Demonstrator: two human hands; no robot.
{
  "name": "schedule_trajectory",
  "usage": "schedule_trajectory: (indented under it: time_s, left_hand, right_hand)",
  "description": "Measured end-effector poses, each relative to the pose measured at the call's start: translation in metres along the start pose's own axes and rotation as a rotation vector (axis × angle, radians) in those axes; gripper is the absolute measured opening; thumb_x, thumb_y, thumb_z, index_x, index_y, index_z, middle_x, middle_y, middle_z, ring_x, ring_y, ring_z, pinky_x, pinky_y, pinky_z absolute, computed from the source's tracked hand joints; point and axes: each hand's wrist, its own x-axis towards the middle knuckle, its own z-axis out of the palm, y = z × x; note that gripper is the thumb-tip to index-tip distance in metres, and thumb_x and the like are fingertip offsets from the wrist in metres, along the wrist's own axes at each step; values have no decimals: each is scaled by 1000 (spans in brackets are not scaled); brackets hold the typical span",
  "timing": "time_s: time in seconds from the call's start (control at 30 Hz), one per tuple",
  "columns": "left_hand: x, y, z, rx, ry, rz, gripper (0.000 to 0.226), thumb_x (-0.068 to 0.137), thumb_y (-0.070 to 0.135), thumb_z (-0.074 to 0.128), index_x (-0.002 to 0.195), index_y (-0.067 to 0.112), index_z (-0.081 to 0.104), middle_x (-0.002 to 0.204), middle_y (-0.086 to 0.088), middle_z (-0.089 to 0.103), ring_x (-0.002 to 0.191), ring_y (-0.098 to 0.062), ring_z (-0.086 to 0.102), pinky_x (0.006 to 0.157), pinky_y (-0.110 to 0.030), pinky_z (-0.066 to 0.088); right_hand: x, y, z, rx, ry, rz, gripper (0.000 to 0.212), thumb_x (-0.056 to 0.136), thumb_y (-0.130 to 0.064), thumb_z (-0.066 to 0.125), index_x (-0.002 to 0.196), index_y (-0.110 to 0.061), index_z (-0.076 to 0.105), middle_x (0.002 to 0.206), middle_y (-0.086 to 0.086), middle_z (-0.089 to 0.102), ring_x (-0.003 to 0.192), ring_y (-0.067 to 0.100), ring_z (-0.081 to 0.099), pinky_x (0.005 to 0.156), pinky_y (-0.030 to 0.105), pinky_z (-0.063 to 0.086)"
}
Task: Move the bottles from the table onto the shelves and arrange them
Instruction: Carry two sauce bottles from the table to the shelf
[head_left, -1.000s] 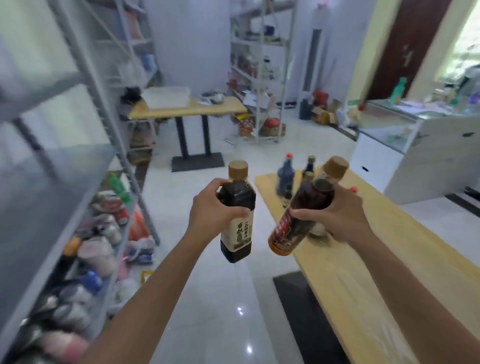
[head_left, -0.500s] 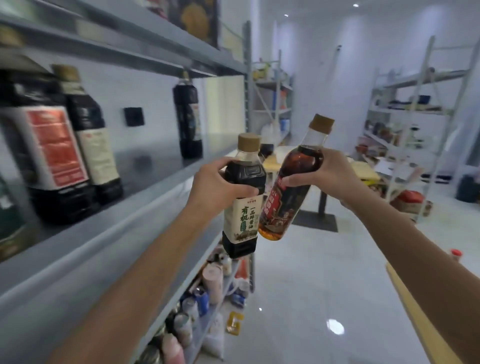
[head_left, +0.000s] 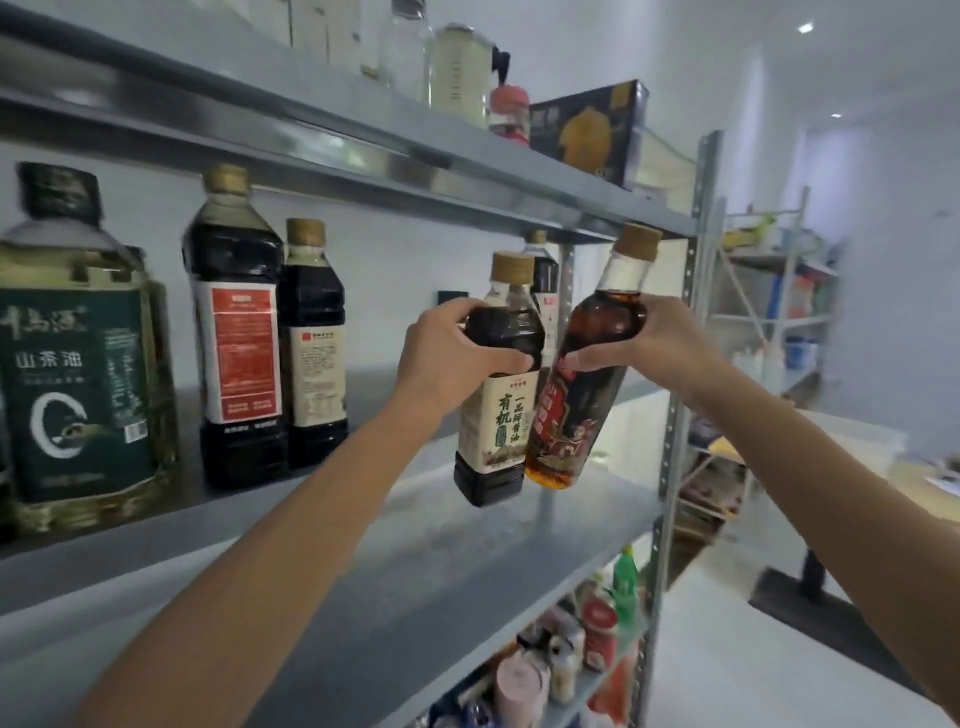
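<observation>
Both arms reach up and forward, the left hand (head_left: 447, 353) gripping a soy sauce bottle (head_left: 500, 384) by its shoulder, the right hand (head_left: 657, 345) gripping a tilted amber bottle (head_left: 587, 374) touching it, above the grey shelf (head_left: 467, 551).

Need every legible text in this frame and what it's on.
"山茶油": green label, oil jug.
"有机", "一品鲜酱油": cream label, dark bottle in left hand.
Too blurred to read: amber bottle in right hand, red-label bottle, black box, the jug's brand line.
</observation>
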Motion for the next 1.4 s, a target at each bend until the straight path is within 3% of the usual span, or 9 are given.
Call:
schedule_trajectory:
  time_s: [0.2, 0.37, 0.53, 0.67, 0.87, 1.03, 1.1, 1.2, 1.4]
  left_hand:
    - [21, -3, 6, 176, 318, -19, 55, 61, 27, 88, 112, 25, 65, 107, 2, 71, 94, -17, 65, 85, -41, 54]
    - [29, -4, 0, 417, 545, -58, 51, 66, 38, 83, 111, 25, 63, 94, 10, 65, 81, -12, 58, 68, -27, 47]
    - [36, -10, -6, 572, 684, -130, 42, 69, 41, 79, 103, 23, 63, 92, 6, 67, 78, -14, 61, 55, -24, 40]
    - [44, -20, -8, 732, 777, -168, 54, 74, 52, 73, 115, 19, 60, 102, -3, 69, 91, -24, 65, 65, -29, 47]
    - [41, -36, 13, 879, 772, -176, 74, 90, 52, 56, 147, 16, 26, 125, -8, 59, 106, -26, 62, 66, -28, 40]
    - [3, -74, 26, 738, 576, -238, 84, 95, 32, 54, 152, 22, -6, 151, -5, 34, 127, -25, 49, 90, -45, 51]
    - [-13, -88, 28, 735, 510, -306, 78, 96, 25, 54, 152, 19, -1, 152, -4, 33, 127, -25, 48, 92, -44, 48]
    - [-18, -93, 26, 739, 526, -348, 60, 94, 28, 58, 142, 14, 26, 140, -5, 49, 119, -26, 53, 86, -38, 47]
    - [-13, -90, 25, 908, 543, -384, 53, 91, 43, 58, 130, 12, 38, 130, -5, 58, 112, -26, 59, 76, -35, 51]
  right_hand:
    - [63, 13, 18, 125, -87, -148, 37, 54, -26, 88, 84, -28, 66, 89, -9, 70, 86, 9, 64, 75, 25, 51]
    - [105, 10, 55, 309, -196, -175, 63, 51, -23, 90, 107, -22, 59, 97, -7, 68, 92, 14, 64, 86, 36, 54]
    - [124, 4, 102, 418, -306, -198, 76, 52, -16, 90, 116, -24, 49, 102, -7, 61, 94, 16, 62, 81, 32, 54]
    - [134, 8, 129, 493, -355, -185, 71, 55, -15, 88, 114, -24, 49, 106, 1, 64, 93, 17, 63, 68, 22, 50]
    - [137, 30, 147, 620, -384, -154, 78, 70, -22, 82, 136, -25, 42, 117, 2, 62, 105, 17, 61, 86, 30, 50]
    - [112, 51, 163, 614, -417, -146, 87, 70, -10, 81, 140, -28, 32, 115, -4, 58, 105, 15, 58, 84, 33, 49]
    - [95, 66, 175, 643, -441, -90, 73, 72, -12, 80, 131, -26, 41, 112, -8, 60, 106, 13, 59, 82, 29, 50]
    - [83, 79, 184, 712, -482, -29, 52, 75, -12, 78, 117, -25, 51, 106, -9, 65, 96, 6, 63, 66, 15, 52]
    - [83, 90, 183, 705, -552, -49, 52, 80, -2, 71, 116, -33, 49, 116, -5, 66, 109, 14, 61, 92, 37, 52]
